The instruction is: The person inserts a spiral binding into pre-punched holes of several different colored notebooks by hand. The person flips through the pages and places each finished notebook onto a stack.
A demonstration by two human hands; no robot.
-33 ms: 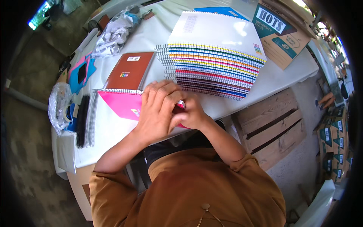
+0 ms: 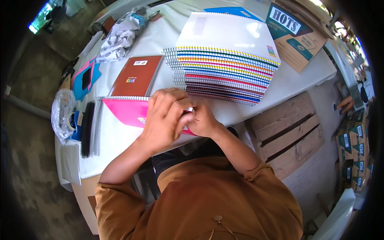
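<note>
A pink spiral notebook (image 2: 125,112) lies at the table's near edge, its white coil along the far side. Both hands meet over its right end and cover that part. My left hand (image 2: 166,116) is closed, fingers bent over the top and thumb pressing toward the right hand. My right hand (image 2: 203,119) is closed against it. Between them peeks the shiny end of a small object (image 2: 189,109); its kind is hidden. Just beyond lies a brown notebook (image 2: 138,76). To its right rises a tall stack of spiral notebooks (image 2: 228,72) with coloured edges.
Loose coils (image 2: 91,128) lie at the left, beside a tape roll (image 2: 75,121) and crumpled plastic (image 2: 63,114). A phone (image 2: 86,78) rests on coloured sheets. A plastic bag (image 2: 122,38) and a cardboard box (image 2: 296,34) stand farther back. A wooden pallet (image 2: 288,128) is on the floor, right.
My left thumb has moved up toward the right hand's fingers, and less of the small shiny object shows. The notebook has barely moved.
</note>
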